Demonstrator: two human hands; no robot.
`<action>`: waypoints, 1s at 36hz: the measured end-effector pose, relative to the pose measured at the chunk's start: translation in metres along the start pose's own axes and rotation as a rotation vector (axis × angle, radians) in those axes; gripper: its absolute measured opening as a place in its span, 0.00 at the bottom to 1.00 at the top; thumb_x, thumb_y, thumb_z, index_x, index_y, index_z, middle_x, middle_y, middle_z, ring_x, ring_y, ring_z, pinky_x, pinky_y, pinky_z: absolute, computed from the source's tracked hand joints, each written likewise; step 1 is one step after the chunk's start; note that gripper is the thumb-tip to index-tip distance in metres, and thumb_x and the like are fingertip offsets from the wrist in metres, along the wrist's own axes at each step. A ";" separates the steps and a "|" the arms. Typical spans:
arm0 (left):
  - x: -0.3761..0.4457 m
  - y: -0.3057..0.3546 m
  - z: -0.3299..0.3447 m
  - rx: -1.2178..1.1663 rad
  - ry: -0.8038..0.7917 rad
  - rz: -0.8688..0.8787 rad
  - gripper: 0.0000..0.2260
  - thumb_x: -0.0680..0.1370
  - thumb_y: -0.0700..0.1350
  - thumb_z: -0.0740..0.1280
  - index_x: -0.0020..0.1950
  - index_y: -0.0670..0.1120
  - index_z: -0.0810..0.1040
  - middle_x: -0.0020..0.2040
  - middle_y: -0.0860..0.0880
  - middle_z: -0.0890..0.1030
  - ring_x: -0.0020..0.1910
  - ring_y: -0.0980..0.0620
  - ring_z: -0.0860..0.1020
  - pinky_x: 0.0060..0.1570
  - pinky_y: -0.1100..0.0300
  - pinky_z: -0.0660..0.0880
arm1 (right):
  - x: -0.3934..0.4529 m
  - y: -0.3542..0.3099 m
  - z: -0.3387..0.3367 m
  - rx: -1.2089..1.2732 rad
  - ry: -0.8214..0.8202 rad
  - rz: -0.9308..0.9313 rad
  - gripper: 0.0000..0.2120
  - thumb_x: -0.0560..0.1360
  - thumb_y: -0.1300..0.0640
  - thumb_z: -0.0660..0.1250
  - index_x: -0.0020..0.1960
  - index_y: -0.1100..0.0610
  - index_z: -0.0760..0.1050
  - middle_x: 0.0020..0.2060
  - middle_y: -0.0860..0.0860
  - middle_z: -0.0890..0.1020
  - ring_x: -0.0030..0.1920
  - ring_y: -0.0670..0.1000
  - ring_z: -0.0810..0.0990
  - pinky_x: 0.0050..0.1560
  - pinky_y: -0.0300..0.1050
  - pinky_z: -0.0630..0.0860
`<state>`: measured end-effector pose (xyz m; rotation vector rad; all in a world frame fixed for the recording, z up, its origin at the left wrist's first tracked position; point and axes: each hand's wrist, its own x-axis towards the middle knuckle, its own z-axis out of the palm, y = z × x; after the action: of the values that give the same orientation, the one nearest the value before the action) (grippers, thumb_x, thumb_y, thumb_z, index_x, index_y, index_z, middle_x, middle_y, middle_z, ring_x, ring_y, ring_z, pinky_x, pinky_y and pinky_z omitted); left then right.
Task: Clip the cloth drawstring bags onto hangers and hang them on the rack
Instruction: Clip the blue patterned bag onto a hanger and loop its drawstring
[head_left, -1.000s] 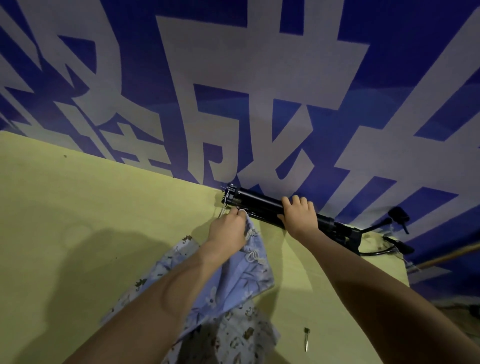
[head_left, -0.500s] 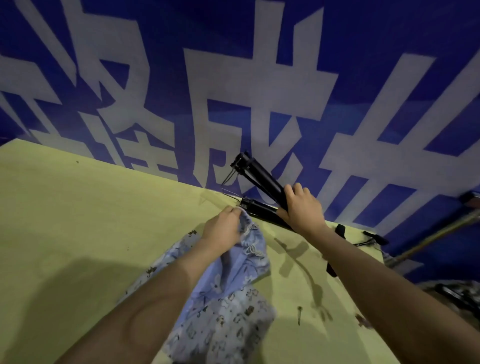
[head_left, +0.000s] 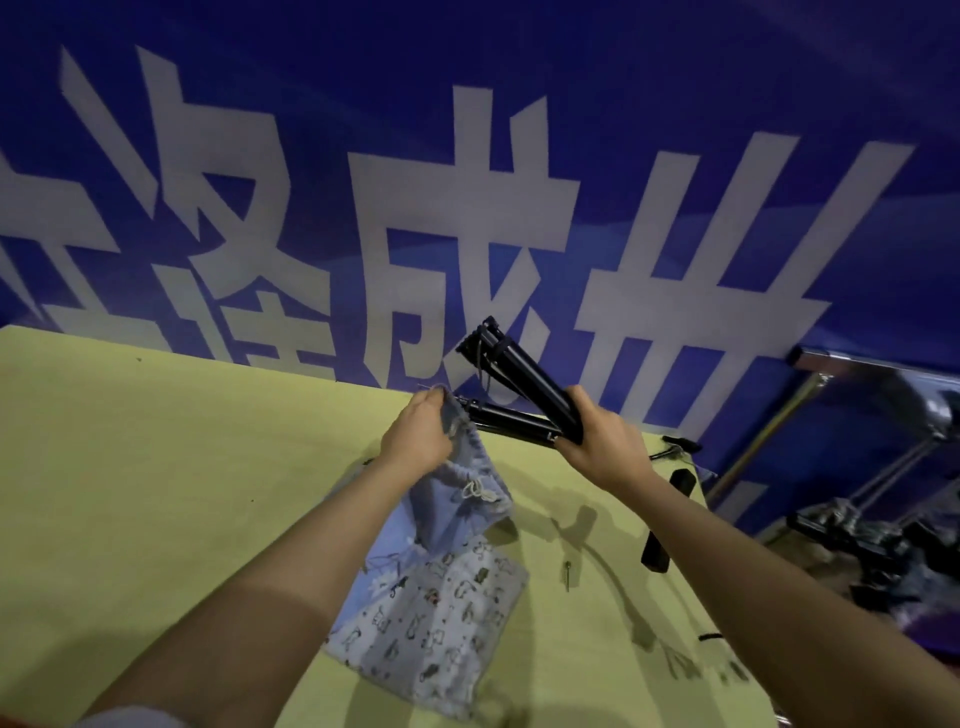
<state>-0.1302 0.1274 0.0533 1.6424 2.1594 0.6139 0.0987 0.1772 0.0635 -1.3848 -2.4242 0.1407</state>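
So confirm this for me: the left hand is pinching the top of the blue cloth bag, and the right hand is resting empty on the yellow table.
Not quite. The left hand does pinch the top of the blue cloth bag, but the right hand is not empty: the head view shows its grip closed on a bundle of black hangers, raised above the yellow table.

Left hand: I am reaching my left hand (head_left: 418, 436) forward, forearm bare, its grip pinching closed on a fold of cloth.
Right hand: I am holding my right hand (head_left: 597, 441) just beside it, fingers curling tightly around a black bar, wrist tilting upward.
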 end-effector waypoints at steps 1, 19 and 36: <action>0.003 -0.002 -0.001 -0.027 -0.034 -0.005 0.31 0.73 0.36 0.67 0.74 0.42 0.61 0.71 0.43 0.67 0.68 0.43 0.69 0.64 0.51 0.70 | -0.002 0.001 0.001 -0.002 -0.012 -0.006 0.20 0.74 0.53 0.64 0.63 0.52 0.62 0.43 0.53 0.81 0.40 0.58 0.80 0.33 0.45 0.72; -0.030 -0.016 -0.046 -0.041 -0.324 0.067 0.46 0.70 0.31 0.68 0.77 0.57 0.46 0.75 0.47 0.63 0.44 0.46 0.79 0.34 0.57 0.74 | -0.036 -0.012 0.014 -0.302 -0.208 -0.248 0.23 0.75 0.52 0.60 0.68 0.48 0.60 0.54 0.51 0.79 0.50 0.57 0.79 0.39 0.46 0.72; -0.048 0.027 -0.007 0.311 0.001 0.197 0.18 0.73 0.54 0.67 0.60 0.49 0.73 0.57 0.49 0.76 0.59 0.46 0.68 0.48 0.55 0.57 | 0.004 -0.053 -0.012 -0.678 0.413 -0.749 0.10 0.68 0.65 0.65 0.48 0.56 0.76 0.35 0.52 0.77 0.34 0.55 0.75 0.52 0.56 0.64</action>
<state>-0.0994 0.0861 0.0745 2.0333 2.1965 0.3426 0.0579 0.1525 0.0894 -0.5048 -2.5109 -1.1050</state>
